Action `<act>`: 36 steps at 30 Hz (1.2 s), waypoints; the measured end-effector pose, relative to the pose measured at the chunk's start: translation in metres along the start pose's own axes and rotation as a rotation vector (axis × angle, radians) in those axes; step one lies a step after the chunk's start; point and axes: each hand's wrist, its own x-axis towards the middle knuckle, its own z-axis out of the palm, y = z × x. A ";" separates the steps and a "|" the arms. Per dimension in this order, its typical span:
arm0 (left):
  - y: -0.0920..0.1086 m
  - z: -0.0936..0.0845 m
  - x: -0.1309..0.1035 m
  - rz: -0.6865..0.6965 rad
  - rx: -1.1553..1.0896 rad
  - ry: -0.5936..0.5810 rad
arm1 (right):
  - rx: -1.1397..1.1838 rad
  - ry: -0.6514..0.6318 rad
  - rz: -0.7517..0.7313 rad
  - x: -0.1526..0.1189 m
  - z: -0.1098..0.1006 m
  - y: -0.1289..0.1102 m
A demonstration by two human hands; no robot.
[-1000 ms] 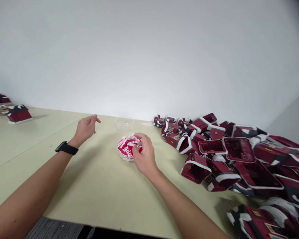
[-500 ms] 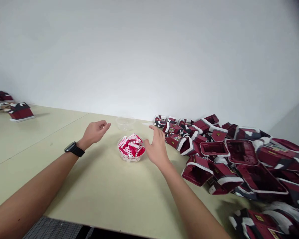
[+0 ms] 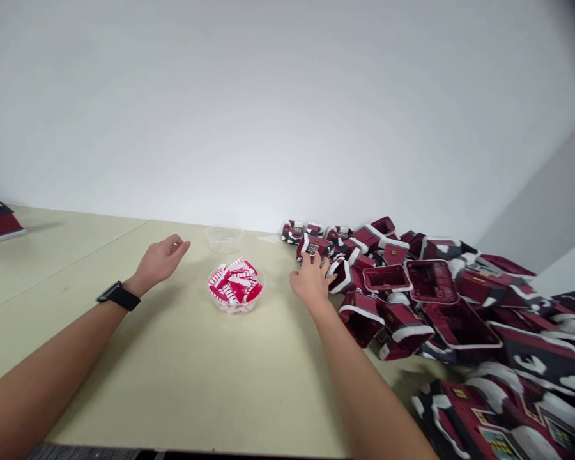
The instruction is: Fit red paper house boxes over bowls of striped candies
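Note:
My left hand (image 3: 164, 259), with a black watch (image 3: 119, 295) on its wrist, hovers left of a clear round tub (image 3: 237, 309). Its fingers are loosely curled together and nothing shows in them. Red-and-white striped pieces (image 3: 240, 276) fill the tub. Over to the right, my right hand (image 3: 312, 278) reaches to the near edge of a heap of dark red toy houses with white trim. Its fingers are spread over one small house (image 3: 316, 247); I cannot tell whether they touch it.
Behind the full tub stands a second clear tub (image 3: 225, 240), near the wall. Hollow red houses (image 3: 434, 281) lie piled along the right side. One house with a dark roof (image 3: 0, 222) stands upright at the far left of the pale table (image 3: 196, 390).
My right hand has moved from beside the striped pieces rightward to the heap, its fingers spreading. The view has turned right. My left hand stays curled left of the tub.

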 end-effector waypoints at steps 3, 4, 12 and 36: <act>-0.004 0.003 0.002 -0.001 0.000 -0.013 | -0.026 -0.007 -0.009 -0.002 -0.006 -0.004; -0.004 0.004 0.003 -0.002 0.000 -0.016 | -0.023 -0.003 -0.015 -0.002 -0.007 -0.005; -0.007 0.007 0.004 -0.003 -0.020 -0.002 | 0.125 -0.005 -0.164 -0.014 -0.004 -0.019; -0.005 0.013 0.004 0.018 -0.033 -0.012 | 0.216 0.243 -0.366 -0.026 -0.003 -0.034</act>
